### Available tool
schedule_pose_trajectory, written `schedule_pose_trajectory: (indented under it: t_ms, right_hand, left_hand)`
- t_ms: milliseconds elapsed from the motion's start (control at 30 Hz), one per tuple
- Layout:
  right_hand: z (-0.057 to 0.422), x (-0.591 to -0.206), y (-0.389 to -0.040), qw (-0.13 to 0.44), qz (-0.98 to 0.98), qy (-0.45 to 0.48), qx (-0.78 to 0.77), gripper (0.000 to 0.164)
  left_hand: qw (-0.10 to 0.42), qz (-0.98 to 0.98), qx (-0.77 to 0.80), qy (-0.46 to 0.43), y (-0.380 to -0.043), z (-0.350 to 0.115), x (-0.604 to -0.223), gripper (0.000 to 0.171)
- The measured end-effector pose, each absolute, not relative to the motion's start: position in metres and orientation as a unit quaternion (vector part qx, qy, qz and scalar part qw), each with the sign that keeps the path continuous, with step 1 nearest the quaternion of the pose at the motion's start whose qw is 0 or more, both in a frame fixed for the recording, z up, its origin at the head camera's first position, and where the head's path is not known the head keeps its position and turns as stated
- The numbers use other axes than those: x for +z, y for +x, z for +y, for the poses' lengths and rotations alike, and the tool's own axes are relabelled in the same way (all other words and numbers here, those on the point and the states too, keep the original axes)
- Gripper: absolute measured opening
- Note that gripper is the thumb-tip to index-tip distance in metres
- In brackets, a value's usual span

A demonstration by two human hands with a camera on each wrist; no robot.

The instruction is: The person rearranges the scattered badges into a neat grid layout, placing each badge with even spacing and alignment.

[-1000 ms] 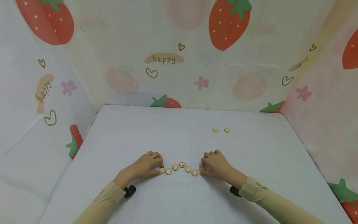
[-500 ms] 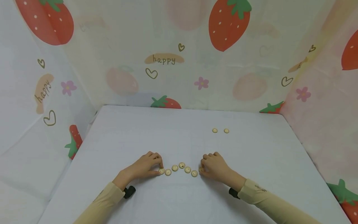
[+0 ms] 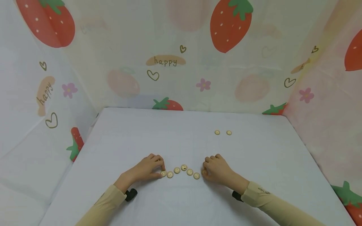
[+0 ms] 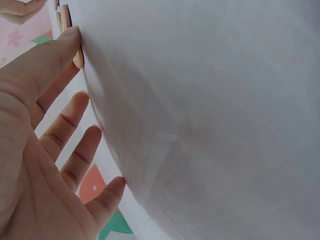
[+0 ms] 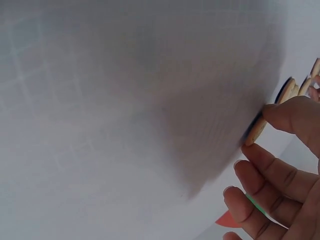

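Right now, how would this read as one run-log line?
left hand: pinches left-end disc | right hand: pinches right-end disc | between: five discs | farther back: two discs, apart

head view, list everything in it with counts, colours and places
table: one, white, centre and foreground
button-like discs: seven, tan, zigzag row mid-table
loose discs: two, tan, further back, right
backdrop: one, whitish, behind and both sides
red strawberries: seven, around backdrop, some cut off
faded strawberries: at least three, pale pink, backdrop
flowers: three, pinkish purple, backdrop
hearts: at least six, brown outlines, backdrop
"happy" patches: at least three, tan, backdrop
wrist devices: two, black, beneath wrists
sleeves: two, pale yellow, bottom
left hand: one, pinching row's left-end disc
right hand: one, pinching right-end disc
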State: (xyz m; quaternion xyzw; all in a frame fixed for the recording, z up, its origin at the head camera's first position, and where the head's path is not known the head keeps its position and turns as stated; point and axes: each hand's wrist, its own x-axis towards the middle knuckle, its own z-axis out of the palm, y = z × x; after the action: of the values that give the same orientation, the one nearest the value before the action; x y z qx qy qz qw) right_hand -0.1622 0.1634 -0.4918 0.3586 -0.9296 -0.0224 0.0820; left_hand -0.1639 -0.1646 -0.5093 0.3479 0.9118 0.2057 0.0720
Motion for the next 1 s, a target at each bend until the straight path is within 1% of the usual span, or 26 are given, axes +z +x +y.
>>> schedule_pose_trajectory:
  t_ms: [300, 667, 1000]
  right_hand:
    - [0.163, -0.489, -0.163, 0.089, -0.925, 0.367, -0.045, 0.025]
    - [0.166, -0.488, -0.174, 0.109, -0.919, 0.374, -0.055, 0.020]
    - [0.169, -0.489, -0.185, 0.116, -0.922, 0.369, -0.036, 0.011]
  left_hand:
    - [0.073, 0.912, 0.206, 0.348, -0.163, -0.165, -0.509, 0.016]
    - [0.073, 0.911, 0.208, 0.349, -0.164, -0.165, -0.509, 0.016]
    - [0.078, 0.911, 0.218, 0.342, -0.163, -0.165, -0.509, 0.014]
